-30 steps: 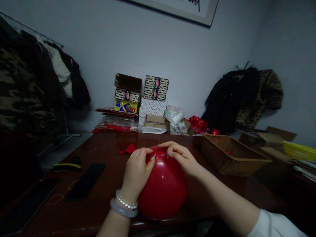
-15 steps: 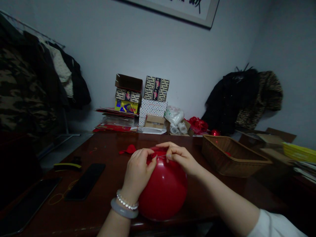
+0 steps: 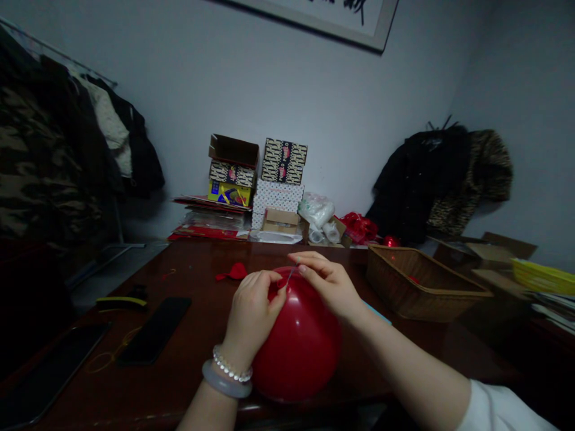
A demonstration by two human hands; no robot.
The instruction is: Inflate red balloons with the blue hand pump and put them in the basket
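An inflated red balloon (image 3: 299,344) rests at the table's front edge, between my hands. My left hand (image 3: 256,299) is closed at the balloon's top, its thumb and forefinger pinching the neck, which they mostly hide. A thin string (image 3: 290,275) runs up from that pinch to the fingertips of my right hand (image 3: 330,281). My right thumb and forefinger are closed on the string, just above the balloon. Behind my left hand lies a limp red balloon (image 3: 236,272).
On the left of the table (image 3: 197,383) lie a black phone (image 3: 155,331), a tablet (image 3: 58,371), a yellow-edged black item (image 3: 122,303) and a thin yellow band (image 3: 99,361). A wicker basket (image 3: 426,293) stands right. Boxes (image 3: 278,197) are stacked by the wall.
My right hand has moved slightly up and left, swinging the string from nearly level to a steep slant. A light-blue edge now shows behind my right wrist. My left hand keeps its pinch.
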